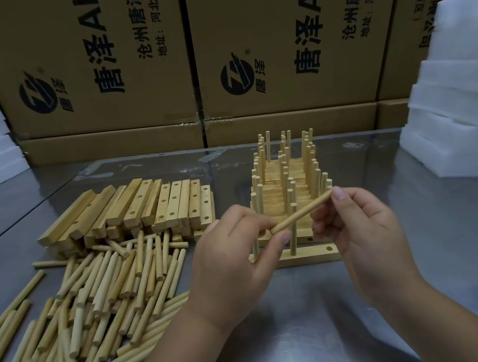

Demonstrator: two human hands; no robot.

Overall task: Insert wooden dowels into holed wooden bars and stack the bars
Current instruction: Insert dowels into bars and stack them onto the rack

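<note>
I pinch one dowel [302, 211] between both hands, my left hand [229, 259] at its lower end and my right hand [363, 222] at its upper tip, slanted just above the front bar [311, 256], whose right-end hole [329, 248] stands empty. If I bring it down tilted, it may jam at the lip or knock the upright dowels [292, 243] beside it. A hard push could slide the bar across the steel table [439, 273] into the finished stack [275, 178] behind.

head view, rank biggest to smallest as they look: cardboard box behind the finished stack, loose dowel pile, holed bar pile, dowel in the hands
1. cardboard box
2. loose dowel pile
3. holed bar pile (farther back, so this gap is unsure)
4. held dowel
</note>
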